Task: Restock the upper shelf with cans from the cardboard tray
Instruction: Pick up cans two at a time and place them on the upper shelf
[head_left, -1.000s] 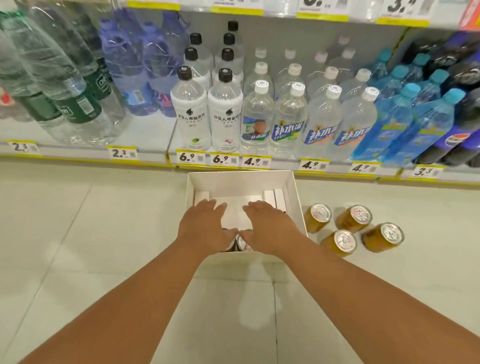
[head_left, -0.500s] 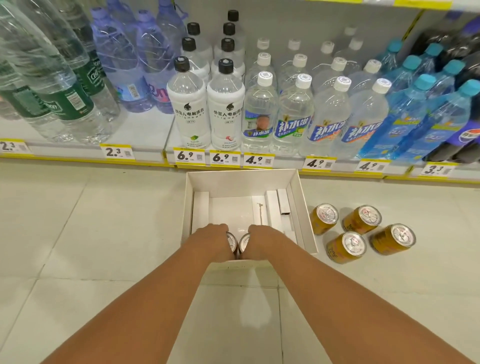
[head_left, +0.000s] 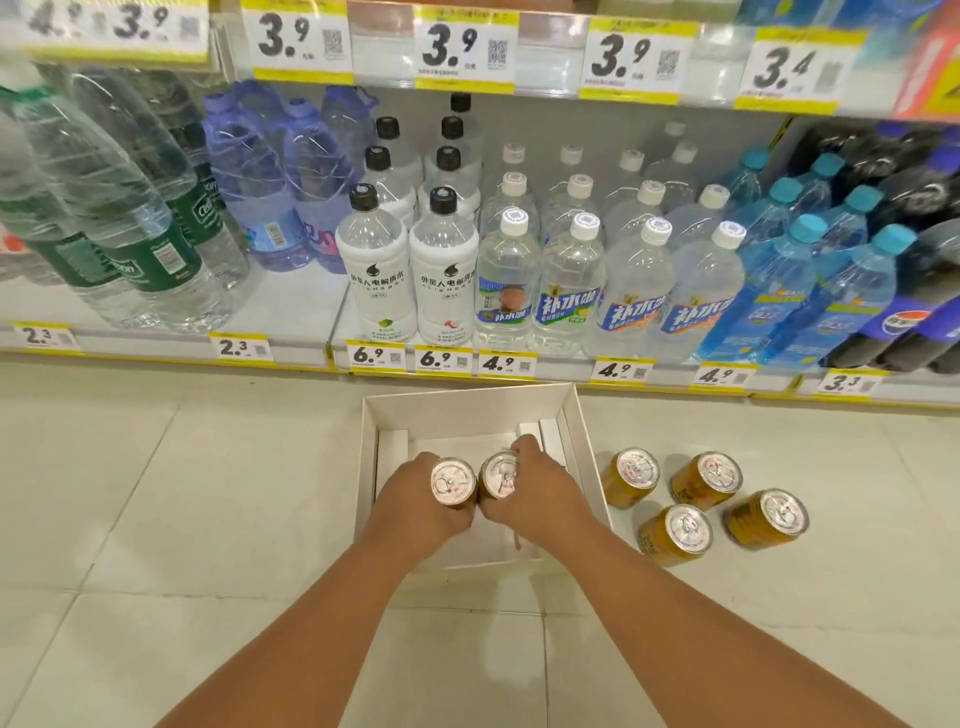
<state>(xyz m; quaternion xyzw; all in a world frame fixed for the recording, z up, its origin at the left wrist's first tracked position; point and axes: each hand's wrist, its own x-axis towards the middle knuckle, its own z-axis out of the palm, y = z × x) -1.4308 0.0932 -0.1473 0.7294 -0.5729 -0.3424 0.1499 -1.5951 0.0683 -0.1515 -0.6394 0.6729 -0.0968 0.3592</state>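
Clear plastic water bottles with green labels, white black-capped drink bottles, blue-capped blue bottles, yellow-edged price tags, pale tiled floor

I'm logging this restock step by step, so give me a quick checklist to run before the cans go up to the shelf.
1. Left hand grips a can: ok.
2. Right hand grips the other can: ok.
3. Both cans upright, tops showing: ok.
4. Cardboard tray has no other cans showing: ok.
5. Four gold cans on the floor stand clear of the arms: ok.
6. Free space on the upper shelf: cannot tell, out of view.
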